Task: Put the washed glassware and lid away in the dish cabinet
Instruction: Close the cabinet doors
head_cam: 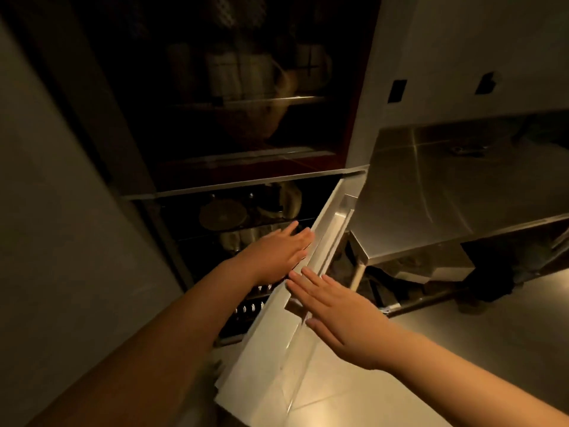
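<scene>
The cabinet door [311, 272] is standing ajar before the dish cabinet [240, 167]. Left of the door, a round lid [222, 214] is lying on a cabinet shelf. Right of the door, a steel table [455, 192] is standing. The left hand [278, 254] is lying at the door's left edge, the right hand [334, 312] on its face.

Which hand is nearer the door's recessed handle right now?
Right. The right hand lies flat on the cabinet door at the lower end of the recessed handle; the left hand rests on the door's inner edge, beside it.
</scene>
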A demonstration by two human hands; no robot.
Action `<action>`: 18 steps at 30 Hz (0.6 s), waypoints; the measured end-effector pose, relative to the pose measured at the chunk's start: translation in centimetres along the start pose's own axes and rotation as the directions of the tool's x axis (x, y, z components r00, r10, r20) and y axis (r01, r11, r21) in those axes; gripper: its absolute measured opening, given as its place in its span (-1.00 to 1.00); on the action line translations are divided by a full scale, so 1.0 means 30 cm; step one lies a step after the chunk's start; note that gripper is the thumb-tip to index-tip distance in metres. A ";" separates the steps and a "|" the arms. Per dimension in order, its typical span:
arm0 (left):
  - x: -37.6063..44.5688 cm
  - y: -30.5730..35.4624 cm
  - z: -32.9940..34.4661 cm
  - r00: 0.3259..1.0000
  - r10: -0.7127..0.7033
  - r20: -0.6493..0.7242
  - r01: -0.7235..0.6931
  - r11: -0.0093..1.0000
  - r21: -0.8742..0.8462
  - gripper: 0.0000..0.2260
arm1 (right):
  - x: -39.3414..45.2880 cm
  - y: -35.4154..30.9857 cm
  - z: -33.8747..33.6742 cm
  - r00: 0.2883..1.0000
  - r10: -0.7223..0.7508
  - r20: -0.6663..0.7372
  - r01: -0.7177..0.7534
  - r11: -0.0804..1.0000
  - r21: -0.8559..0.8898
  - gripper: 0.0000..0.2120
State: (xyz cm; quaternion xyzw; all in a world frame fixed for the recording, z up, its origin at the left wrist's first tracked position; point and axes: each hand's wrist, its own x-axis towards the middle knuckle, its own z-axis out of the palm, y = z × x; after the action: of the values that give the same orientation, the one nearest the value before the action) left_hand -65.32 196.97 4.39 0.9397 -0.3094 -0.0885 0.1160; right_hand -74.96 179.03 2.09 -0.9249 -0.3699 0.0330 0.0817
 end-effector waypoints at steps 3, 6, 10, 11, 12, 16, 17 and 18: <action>-0.068 -0.060 0.001 0.993 -0.105 -0.045 0.106 0.994 0.008 -0.57 | 0.089 0.040 0.019 0.999 -0.047 -0.013 0.046 0.996 -0.073 -0.44; -0.139 -0.096 0.023 0.958 -0.255 -0.131 0.263 0.964 0.045 -0.53 | 0.188 0.061 0.045 0.997 -0.073 -0.035 0.067 0.986 -0.154 -0.40; -0.203 -0.113 0.085 0.883 -0.393 -0.257 0.421 0.905 0.062 -0.47 | 0.316 0.059 0.082 0.996 -0.067 -0.054 0.054 0.976 -0.210 -0.33; -0.211 -0.116 0.100 0.855 -0.426 -0.294 0.456 0.889 0.037 -0.48 | 0.347 0.056 0.090 0.996 -0.061 -0.061 0.048 0.978 -0.203 -0.29; -0.216 -0.121 0.115 0.837 -0.438 -0.327 0.480 0.875 0.057 -0.48 | 0.378 0.053 0.098 0.996 -0.054 -0.074 0.039 0.981 -0.191 -0.25; -0.221 -0.182 0.150 0.822 -0.393 -0.413 0.514 0.824 0.239 -0.47 | 0.487 0.036 0.123 0.996 -0.022 -0.083 0.007 0.983 -0.183 -0.16; -0.220 -0.202 0.153 0.820 -0.389 -0.419 0.519 0.814 0.260 -0.46 | 0.509 0.034 0.129 0.997 -0.018 -0.079 0.002 0.980 -0.200 -0.16; -0.219 -0.221 0.155 0.822 -0.389 -0.416 0.522 0.807 0.278 -0.46 | 0.530 0.034 0.134 0.997 -0.010 -0.074 -0.006 0.977 -0.215 -0.16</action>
State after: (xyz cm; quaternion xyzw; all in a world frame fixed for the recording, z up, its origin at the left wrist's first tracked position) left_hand -67.92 205.33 -1.26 0.9913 -0.0575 0.1106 -0.0415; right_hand -63.25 189.78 -2.06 -0.9285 -0.3690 -0.0421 -0.0050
